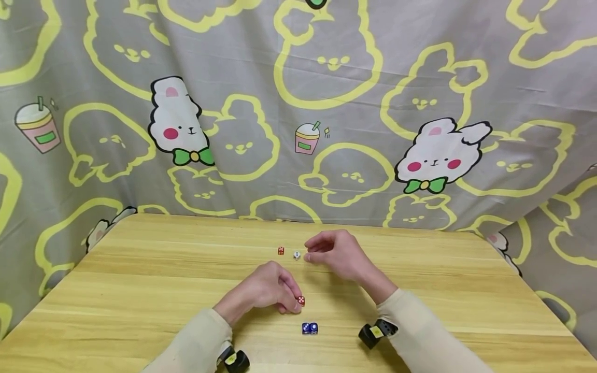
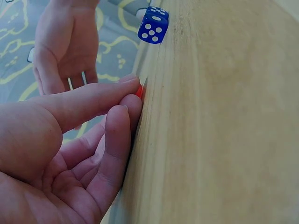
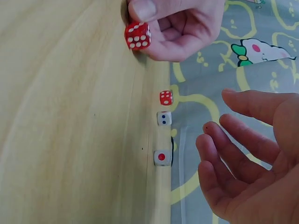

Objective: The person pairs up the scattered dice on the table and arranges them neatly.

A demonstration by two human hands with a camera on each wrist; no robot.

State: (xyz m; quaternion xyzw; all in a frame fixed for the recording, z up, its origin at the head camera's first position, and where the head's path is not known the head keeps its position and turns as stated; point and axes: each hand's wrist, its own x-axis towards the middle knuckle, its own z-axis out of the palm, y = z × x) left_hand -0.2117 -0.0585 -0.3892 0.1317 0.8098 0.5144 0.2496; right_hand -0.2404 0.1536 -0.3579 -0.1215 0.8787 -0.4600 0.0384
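Note:
My left hand (image 1: 269,286) pinches a red die (image 1: 300,301) between thumb and fingertips, low at the tabletop. In the left wrist view only a red sliver of that die (image 2: 139,91) shows between the fingertips. The right wrist view shows it with white pips, at the edge of the left thumb. My right hand (image 1: 340,254) hovers with fingers relaxed and nothing in them, just right of a white die (image 1: 297,255). Two white dice, one with blue pips (image 3: 164,118) and one with a red pip (image 3: 162,157), appear in the right wrist view.
A second red die (image 1: 281,250) lies left of the white die. Two blue dice (image 1: 310,328) sit side by side nearer the front. The wooden table (image 1: 154,300) ends at a patterned grey curtain (image 1: 252,67) behind.

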